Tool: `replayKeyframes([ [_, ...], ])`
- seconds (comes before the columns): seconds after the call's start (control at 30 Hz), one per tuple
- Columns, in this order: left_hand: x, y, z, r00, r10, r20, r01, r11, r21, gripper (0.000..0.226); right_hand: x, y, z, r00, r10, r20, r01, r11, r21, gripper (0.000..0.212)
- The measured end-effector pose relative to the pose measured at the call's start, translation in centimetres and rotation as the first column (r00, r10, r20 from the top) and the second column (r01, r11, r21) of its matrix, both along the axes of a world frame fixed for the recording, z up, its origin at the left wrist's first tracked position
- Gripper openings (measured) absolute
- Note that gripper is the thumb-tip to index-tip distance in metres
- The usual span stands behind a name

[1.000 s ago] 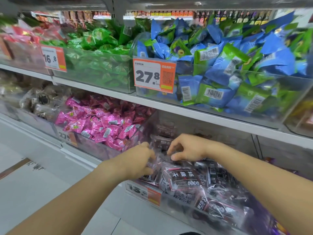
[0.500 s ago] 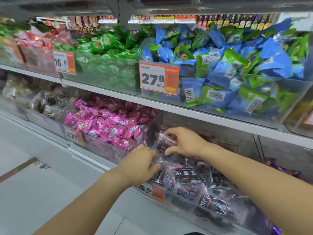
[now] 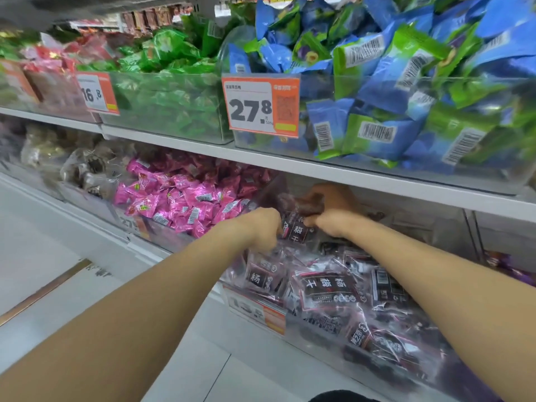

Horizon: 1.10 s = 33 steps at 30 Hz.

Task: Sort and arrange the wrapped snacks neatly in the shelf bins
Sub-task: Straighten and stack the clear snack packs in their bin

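Observation:
Both hands reach into a clear bin (image 3: 304,340) on the lower shelf, full of dark snack packets (image 3: 324,288) in clear wrap with white characters. My left hand (image 3: 261,227) and my right hand (image 3: 330,213) grip the two sides of one upright dark packet (image 3: 297,230) near the back of the bin. The right hand's fingers curl over its top under the shelf edge. Part of the packet is hidden by both hands.
Left of this bin sits a bin of pink wrapped candies (image 3: 179,198). The upper shelf (image 3: 290,162) carries a green snack bin (image 3: 168,105) and a blue-and-green packet bin (image 3: 406,111) with a 27.8 price tag (image 3: 261,105). White floor lies at lower left.
Both hands moved deeper toward the back of the dark-packet bin and came together on one packet, now held upright. The camera moved closer to the shelf.

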<state>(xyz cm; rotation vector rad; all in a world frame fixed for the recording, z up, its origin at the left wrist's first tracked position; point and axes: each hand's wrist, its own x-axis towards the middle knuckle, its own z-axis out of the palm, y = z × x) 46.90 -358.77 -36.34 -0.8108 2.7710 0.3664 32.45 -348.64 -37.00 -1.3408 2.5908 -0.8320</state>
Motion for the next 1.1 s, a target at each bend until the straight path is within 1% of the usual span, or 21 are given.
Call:
replayKeyframes([
  [0.03,-0.5,-0.1,0.2,0.999,-0.023,0.047,0.023,1.000,-0.015,0.019,-0.2,0.1,0.0,1.000,0.005,0.002,-0.005,1.000,0.006,0.051],
  [0.17,-1.9,0.4,1.5,0.983,-0.083,0.164,0.080,0.996,0.027,0.042,-1.0,0.8,0.3,0.999,0.033,0.027,-0.034,0.997,0.062,0.053],
  [0.27,-2.5,0.9,1.1,0.958,-0.101,0.270,0.077,0.992,0.098,0.053,-1.7,1.6,0.5,0.997,0.029,0.075,-0.035,0.996,0.080,0.053],
  [0.33,-2.8,0.8,0.2,0.954,-0.085,0.287,0.050,0.990,0.130,0.053,-2.0,1.9,0.3,0.994,0.027,0.110,-0.033,0.998,0.055,0.052],
  [0.47,-2.4,0.5,-0.1,0.987,0.018,0.158,-0.061,0.961,0.270,0.037,-2.4,2.0,0.0,0.982,0.029,0.188,-0.029,1.000,-0.001,0.050],
  [0.5,-2.2,0.5,-0.1,0.988,0.027,0.152,-0.069,0.957,0.282,0.037,-2.6,1.9,-0.2,0.979,0.033,0.201,-0.032,0.999,-0.007,0.051],
  [0.63,-2.2,0.6,0.2,0.964,-0.043,0.264,-0.006,0.983,0.181,0.040,-2.6,1.7,-0.1,0.975,0.066,0.210,-0.066,0.998,-0.007,0.054],
  [0.7,-2.4,0.6,0.3,0.960,-0.056,0.274,0.010,0.986,0.169,0.035,-2.8,1.5,-0.2,0.966,0.075,0.246,-0.072,0.997,-0.018,0.050],
  [0.77,-2.4,0.4,0.0,0.971,-0.045,0.235,0.000,0.983,0.185,0.030,-3.1,1.1,-0.4,0.950,0.077,0.304,-0.068,0.997,-0.041,0.043],
  [0.87,-1.7,-0.1,-0.4,0.991,0.004,0.133,-0.034,0.973,0.230,0.028,-3.2,0.8,-0.5,0.942,0.109,0.318,-0.100,0.994,-0.045,0.035],
  [0.93,-1.0,-0.3,-0.2,0.998,0.051,0.044,-0.061,0.961,0.269,0.029,-2.9,0.8,-0.1,0.945,0.090,0.314,-0.084,0.996,-0.032,0.025],
  [0.97,-0.6,-0.3,0.0,0.998,0.070,0.006,-0.069,0.962,0.263,0.031,-2.7,0.6,0.1,0.951,0.066,0.303,-0.067,0.998,-0.008,0.029],
  [1.0,-0.1,-0.2,0.1,0.996,0.084,-0.031,-0.074,0.969,0.237,0.033,-2.7,0.4,0.2,0.951,0.059,0.305,-0.063,0.998,0.002,0.048],
  [1.03,0.4,0.0,0.3,0.993,0.090,-0.073,-0.074,0.976,0.204,0.034,-3.0,0.0,0.0,0.949,0.054,0.311,-0.055,0.998,-0.005,0.074],
  [1.07,0.8,0.2,0.3,0.988,0.090,-0.125,-0.067,0.983,0.172,0.035,-3.5,-0.3,-0.4,0.946,0.065,0.317,-0.065,0.998,-0.010,0.091],
  [1.1,1.2,0.4,0.4,0.979,0.085,-0.186,-0.058,0.988,0.145,0.035,-3.7,-0.4,-0.5,0.947,0.089,0.310,-0.094,0.996,0.000,0.092],
])
